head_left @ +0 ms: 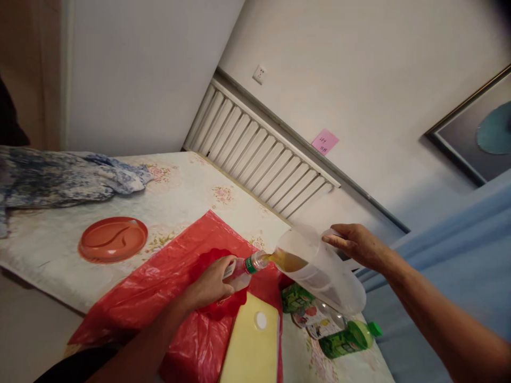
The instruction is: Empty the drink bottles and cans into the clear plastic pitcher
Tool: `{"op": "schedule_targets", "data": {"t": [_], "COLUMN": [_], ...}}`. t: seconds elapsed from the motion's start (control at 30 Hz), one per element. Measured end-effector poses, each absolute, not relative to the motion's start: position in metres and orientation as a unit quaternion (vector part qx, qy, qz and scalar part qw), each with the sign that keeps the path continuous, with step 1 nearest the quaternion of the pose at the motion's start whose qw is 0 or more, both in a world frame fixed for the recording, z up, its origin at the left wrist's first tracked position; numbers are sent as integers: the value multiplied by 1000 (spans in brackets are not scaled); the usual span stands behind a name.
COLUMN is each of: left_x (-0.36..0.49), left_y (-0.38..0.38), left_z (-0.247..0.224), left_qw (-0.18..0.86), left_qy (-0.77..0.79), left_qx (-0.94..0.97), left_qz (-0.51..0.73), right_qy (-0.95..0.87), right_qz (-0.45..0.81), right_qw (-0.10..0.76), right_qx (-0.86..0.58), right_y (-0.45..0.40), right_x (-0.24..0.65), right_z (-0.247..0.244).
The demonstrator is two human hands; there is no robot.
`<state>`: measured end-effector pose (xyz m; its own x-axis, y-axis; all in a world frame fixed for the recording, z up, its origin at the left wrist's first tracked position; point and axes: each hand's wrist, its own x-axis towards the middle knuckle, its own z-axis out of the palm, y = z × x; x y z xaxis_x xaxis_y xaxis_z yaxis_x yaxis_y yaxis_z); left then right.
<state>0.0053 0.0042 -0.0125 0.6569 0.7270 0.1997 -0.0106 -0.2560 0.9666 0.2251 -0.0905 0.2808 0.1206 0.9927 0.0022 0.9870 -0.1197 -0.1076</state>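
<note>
My left hand (211, 284) is wrapped round a clear plastic bottle (242, 268) with a green band near its neck, its mouth toward the right. My right hand (359, 244) grips the handle of a translucent plastic jug (333, 284). The jug is tipped to the left, and yellow-brown liquid (290, 260) in it reaches its lip and runs to the bottle's mouth. Under the bottle is a red scalloped bowl (233, 307), partly hidden by my left hand. The bowl rests on a red plastic sheet (159, 292).
A pale yellow carton (247, 343) with a white cap lies near me. Several bottles stand or lie at the right, among them a green-capped bottle (347, 339). An orange-red lid (114, 239) and a patterned cloth (67, 178) are left on the flowered tablecloth (191, 183). A radiator (259, 151) lines the wall.
</note>
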Motion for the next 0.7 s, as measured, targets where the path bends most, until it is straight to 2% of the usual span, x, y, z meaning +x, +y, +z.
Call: {"op": "schedule_targets", "data": {"t": [0.4, 0.7], "left_x": [5, 6], "left_y": [6, 7], "left_z": [-15, -16], "left_qw": [569, 565], "left_qy": [221, 224], "left_qx": [707, 713], "left_qz": [357, 350], "right_qy": [-661, -656], "right_qz": [26, 51], "right_qw": [19, 51], "right_qx": [-749, -752], "right_y": [-89, -91], "right_x": [226, 228], "right_z": [282, 273]}}
